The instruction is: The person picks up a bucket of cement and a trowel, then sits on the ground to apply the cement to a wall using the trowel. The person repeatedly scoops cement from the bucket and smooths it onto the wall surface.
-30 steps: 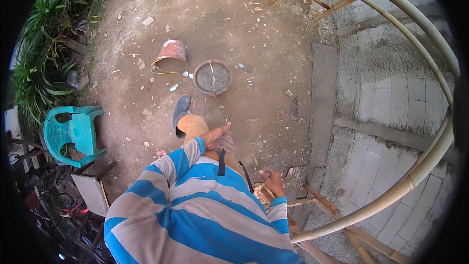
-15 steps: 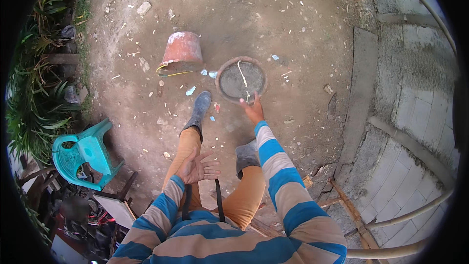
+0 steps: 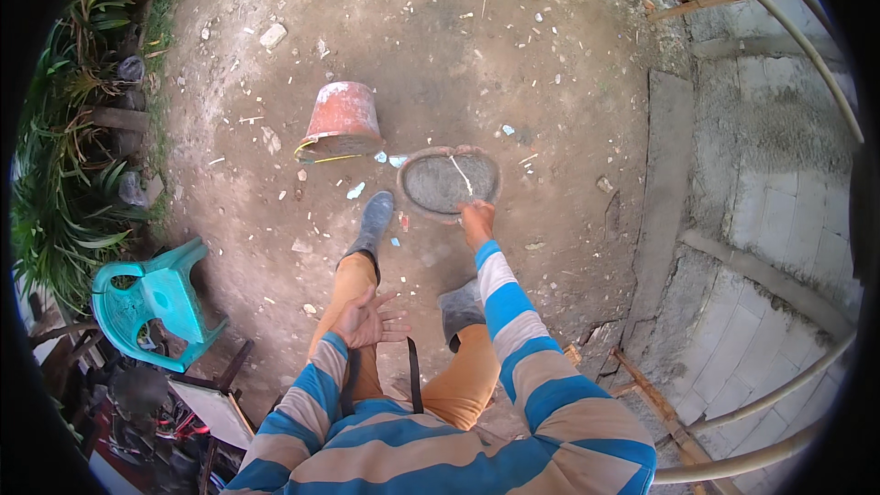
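Right grip (image 3: 478,223) clamps thin white rope (image 3: 461,176) on a reddish-brown, oval-looking bucket (image 3: 423,211); left grip (image 3: 363,321) spread, empty. Off-centre pulling could spill its grey filling (image 3: 433,181).

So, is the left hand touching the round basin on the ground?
No, the left hand is open by the left leg, with bare ground showing between it and the round basin.

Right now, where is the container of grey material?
In the head view, the container is just above centre, right of the tipped red bucket and the left boot, with the right hand at its near edge.
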Demonstrator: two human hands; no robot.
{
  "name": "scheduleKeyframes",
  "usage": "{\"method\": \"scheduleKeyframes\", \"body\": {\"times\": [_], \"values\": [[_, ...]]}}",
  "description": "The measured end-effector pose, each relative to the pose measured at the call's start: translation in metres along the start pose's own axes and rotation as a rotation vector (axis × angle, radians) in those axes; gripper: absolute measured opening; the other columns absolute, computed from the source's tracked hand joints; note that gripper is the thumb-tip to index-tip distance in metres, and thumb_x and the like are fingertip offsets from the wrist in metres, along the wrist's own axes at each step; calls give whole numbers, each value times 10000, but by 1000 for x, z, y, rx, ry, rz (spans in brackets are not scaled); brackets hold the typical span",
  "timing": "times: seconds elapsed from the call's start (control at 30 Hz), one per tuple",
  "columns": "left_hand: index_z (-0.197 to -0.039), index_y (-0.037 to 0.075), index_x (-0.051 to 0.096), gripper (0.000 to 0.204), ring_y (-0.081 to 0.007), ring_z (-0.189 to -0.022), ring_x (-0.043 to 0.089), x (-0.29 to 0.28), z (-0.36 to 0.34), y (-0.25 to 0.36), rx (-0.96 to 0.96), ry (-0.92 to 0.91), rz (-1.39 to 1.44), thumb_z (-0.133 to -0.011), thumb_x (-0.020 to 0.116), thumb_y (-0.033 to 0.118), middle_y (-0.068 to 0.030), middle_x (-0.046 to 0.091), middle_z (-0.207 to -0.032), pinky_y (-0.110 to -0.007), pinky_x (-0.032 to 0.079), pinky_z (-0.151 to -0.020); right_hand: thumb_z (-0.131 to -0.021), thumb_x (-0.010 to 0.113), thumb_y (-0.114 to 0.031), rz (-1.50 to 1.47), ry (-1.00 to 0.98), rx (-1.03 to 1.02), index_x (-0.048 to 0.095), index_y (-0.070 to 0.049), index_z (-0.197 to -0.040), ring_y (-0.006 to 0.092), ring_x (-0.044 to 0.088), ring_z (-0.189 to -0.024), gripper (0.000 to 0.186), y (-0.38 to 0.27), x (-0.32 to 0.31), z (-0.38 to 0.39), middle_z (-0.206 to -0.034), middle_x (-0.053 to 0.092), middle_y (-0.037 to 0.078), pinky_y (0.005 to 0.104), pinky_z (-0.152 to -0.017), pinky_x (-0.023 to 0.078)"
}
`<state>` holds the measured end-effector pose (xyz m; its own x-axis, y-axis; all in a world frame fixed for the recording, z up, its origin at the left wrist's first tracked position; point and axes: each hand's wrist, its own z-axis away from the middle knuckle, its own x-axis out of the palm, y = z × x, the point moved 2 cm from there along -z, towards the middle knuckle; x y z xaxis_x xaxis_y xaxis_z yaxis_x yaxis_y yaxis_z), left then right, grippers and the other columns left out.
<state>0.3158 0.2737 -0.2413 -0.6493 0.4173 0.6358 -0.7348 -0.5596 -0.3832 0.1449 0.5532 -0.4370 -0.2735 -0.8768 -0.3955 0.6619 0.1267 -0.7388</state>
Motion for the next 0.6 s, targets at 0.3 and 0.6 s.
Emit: {"method": "scheduleKeyframes", "body": {"times": [0.3, 0.6], "values": [[-1495, 79, 321, 648, -477, -1345, 398, 24, -53, 4, -106, 228, -255, -1029, 334, 529, -285, 386, -1446, -642, 377, -1060, -811, 809, -298, 8, -100, 158, 558, -54, -631, 81, 412, -544, 394, -287, -236, 266, -606, 508, -10, 309, -467, 311], [-1481, 114, 374, 590, -395, -1322, 461, 354, -25, -239, -469, -591, -799, -1007, 387, 466, -178, 436, -1480, -581, 432, -1029, -962, 677, -287, -175, 461, -443, 501, -94, -621, 50, 266, -472, 430, -562, -475, 582, -549, 364, -78, 253, -451, 214]]}}
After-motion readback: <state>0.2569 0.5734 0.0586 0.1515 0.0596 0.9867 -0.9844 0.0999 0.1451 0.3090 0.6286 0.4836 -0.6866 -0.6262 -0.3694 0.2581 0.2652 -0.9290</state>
